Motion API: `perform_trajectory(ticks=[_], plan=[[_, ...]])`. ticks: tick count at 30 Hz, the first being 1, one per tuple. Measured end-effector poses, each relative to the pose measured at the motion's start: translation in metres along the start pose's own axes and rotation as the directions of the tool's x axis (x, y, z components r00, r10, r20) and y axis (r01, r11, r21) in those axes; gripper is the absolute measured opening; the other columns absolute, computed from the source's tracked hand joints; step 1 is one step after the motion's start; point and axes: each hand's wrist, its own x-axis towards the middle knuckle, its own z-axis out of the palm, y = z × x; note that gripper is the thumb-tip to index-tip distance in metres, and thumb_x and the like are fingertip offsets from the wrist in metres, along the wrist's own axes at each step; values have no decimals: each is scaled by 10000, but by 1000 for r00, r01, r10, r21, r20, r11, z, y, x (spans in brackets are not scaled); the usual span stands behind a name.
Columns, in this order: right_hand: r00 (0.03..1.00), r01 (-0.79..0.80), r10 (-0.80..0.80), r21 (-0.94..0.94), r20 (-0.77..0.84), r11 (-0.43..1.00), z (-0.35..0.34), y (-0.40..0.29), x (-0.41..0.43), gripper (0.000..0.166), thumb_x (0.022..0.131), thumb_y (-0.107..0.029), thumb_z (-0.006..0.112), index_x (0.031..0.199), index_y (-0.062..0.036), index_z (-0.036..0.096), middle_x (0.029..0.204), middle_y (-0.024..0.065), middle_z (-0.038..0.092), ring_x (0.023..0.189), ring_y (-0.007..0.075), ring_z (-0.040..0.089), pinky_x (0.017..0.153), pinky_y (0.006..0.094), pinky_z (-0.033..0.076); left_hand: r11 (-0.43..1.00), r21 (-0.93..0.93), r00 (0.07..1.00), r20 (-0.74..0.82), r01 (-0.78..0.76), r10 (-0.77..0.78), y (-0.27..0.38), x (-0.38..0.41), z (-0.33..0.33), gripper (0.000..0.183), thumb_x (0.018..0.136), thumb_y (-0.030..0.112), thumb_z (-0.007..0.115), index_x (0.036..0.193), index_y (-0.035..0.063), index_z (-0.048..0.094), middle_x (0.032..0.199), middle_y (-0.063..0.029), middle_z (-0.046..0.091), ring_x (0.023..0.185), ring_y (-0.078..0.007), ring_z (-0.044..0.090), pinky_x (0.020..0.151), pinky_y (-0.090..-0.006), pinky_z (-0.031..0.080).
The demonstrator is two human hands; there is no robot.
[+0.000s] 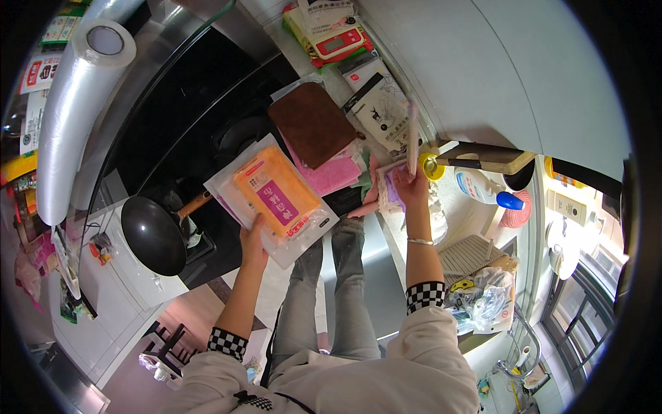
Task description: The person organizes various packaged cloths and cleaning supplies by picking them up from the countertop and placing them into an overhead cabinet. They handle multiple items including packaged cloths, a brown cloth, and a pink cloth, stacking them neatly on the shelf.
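My left hand (253, 243) grips the lower left edge of a translucent plastic zip bag (305, 246). An orange packet of cloths (276, 189) with a purple printed label shows in or on that bag. On the right, my right hand (411, 183) holds a thin, flat package (412, 137) upright, seen nearly edge-on, so its contents cannot be told. Between the hands, a brown leather-like flat piece (312, 124) lies over folded pink cloth (336, 173). Green cloth (366, 171) pokes out beside it. Lilac cloth (391, 189) sits under my right hand.
A black wok (154, 235) with a wooden handle stands left of the black cooktop (181, 98). Flat packages (380, 111) lie along the wall. Right are a yellow-lidded container (431, 165), a cutting board (486, 158), a spray bottle (476, 186) and a ribbed rack (470, 256).
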Motion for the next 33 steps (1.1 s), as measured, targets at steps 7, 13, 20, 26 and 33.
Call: perform_trajectory(ticks=[7, 13, 20, 26, 33], plan=[[894, 135, -347, -570, -282, 810, 7, 7, 15, 141, 791, -152, 473, 876, -46, 509, 704, 53, 515, 557, 109, 443, 579, 280, 387, 999, 30, 999, -29, 35, -34, -1, -4, 8, 564, 725, 108, 577, 1195, 38, 276, 1104, -81, 416, 997, -195, 429, 836, -322, 370], [762, -64, -645, -984, 61, -169, -19, 18, 50, 382, 630, -217, 631, 867, 38, 476, 749, 98, 513, 655, 192, 503, 582, 271, 410, 999, 31, 999, 7, 32, -32, -10, -2, 3, 557, 730, 107, 569, 1198, 44, 275, 1105, -82, 413, 1001, -196, 426, 836, -323, 371], [741, 129, -603, -818, -296, 560, 3, 31, 53, 293, 668, -162, 602, 849, 15, 455, 784, 90, 520, 695, 203, 529, 621, 293, 441, 996, 67, 999, -11, 52, -51, -14, 1, -2, 597, 719, 146, 584, 1213, 61, 260, 1133, -83, 390, 1029, -215, 403, 851, -350, 359], [967, 11, -77, -260, -244, 966, 19, 13, 38, 231, 731, -39, 508, 949, -15, 435, 902, 95, 537, 821, 217, 537, 706, 308, 449, 996, 44, 997, -22, 72, -71, -13, -2, 5, 541, 733, 111, 567, 1189, 36, 286, 1100, -83, 418, 998, -195, 428, 835, -317, 372], [856, 342, -517, -768, 17, 541, 73, 27, -32, 283, 735, -4, 494, 1007, -19, 419, 944, 84, 516, 882, 155, 490, 770, 275, 390, 994, 65, 996, 1, 86, -87, -9, -6, 17, 533, 739, 134, 562, 1188, 34, 292, 1102, -80, 419, 992, -194, 434, 825, -316, 379]])
